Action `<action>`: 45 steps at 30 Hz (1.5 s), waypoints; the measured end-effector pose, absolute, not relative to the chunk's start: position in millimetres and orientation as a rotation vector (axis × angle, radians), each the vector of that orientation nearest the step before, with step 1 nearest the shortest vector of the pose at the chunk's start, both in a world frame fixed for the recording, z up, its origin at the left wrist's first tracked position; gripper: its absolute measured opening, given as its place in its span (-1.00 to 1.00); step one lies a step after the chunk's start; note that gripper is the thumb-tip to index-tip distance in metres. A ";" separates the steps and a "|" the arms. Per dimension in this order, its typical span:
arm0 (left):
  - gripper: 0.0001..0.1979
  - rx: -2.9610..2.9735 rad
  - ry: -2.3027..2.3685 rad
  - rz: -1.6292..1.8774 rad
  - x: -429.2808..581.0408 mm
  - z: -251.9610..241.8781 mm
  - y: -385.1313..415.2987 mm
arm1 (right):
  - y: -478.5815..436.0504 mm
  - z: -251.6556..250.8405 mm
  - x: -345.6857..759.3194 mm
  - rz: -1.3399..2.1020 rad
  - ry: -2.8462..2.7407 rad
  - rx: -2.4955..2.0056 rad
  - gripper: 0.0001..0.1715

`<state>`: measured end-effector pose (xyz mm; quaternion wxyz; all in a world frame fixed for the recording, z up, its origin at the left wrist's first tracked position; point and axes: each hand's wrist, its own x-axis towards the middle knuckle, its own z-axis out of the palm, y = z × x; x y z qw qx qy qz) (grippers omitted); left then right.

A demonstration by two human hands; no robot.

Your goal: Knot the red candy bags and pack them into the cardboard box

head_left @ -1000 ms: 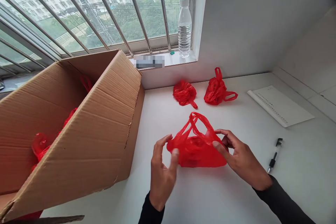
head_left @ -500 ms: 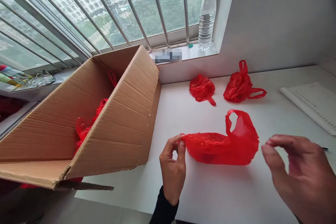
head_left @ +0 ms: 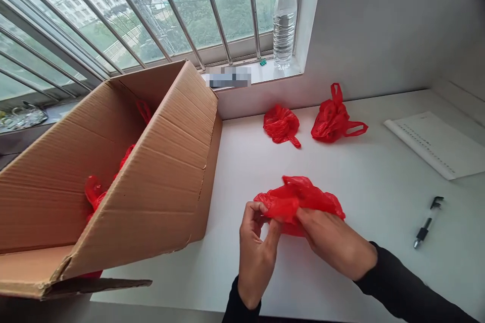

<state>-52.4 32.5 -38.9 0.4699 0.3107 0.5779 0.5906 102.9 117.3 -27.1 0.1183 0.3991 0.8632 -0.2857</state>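
- Red plastic bag (head_left: 314, 197), head view: on the white table (head_left: 235, 186), in front of the person, gathered and creased, its left part between the two hands
- Left hand (head_left: 259, 255): index finger and thumb pinching the left edge of the bag, index on the upper side, thumb below, gap visible behind the tips
- Right hand (head_left: 337, 242): fingers reach in from the right against the middle of the bag, tips lost in the red film; cannot tell if they grip or just press
- Bag spreads up and right beyond the fingertips, part of it behind the right hand
- Behind it, near the wall: round crumpled red bag (head_left: 281, 124) and, right of that, looped red bag (head_left: 329, 123), handles sticking out
- Left: cardboard box (head_left: 159, 176), tilted in view, red plastic (head_left: 94, 193) inside; tiny dark marks down its edge, cannot read
- Right: pen (head_left: 428, 222), black and clear; above it white pad (head_left: 443, 144), row of small dark marks, unreadable
- Sill: clear bottle (head_left: 285, 28) upright, green-topped cap; beside it small green scrap (head_left: 262, 62) and pixelated item (head_left: 229, 76), any writing masked
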 end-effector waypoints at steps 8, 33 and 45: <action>-0.80 0.703 1.441 1.400 -64.4 -46.6 25.9 | 140.4 -38.6 89.3 -0.663 2.423 1.258 -0.74; -0.77 0.848 1.367 1.530 -78.7 -18.7 20.2 | 141.3 -22.0 89.6 -0.648 2.487 1.269 -0.69; -0.66 0.796 1.389 1.667 -66.6 -21.2 27.5 | 148.9 -27.0 72.7 -0.687 2.542 1.291 -0.70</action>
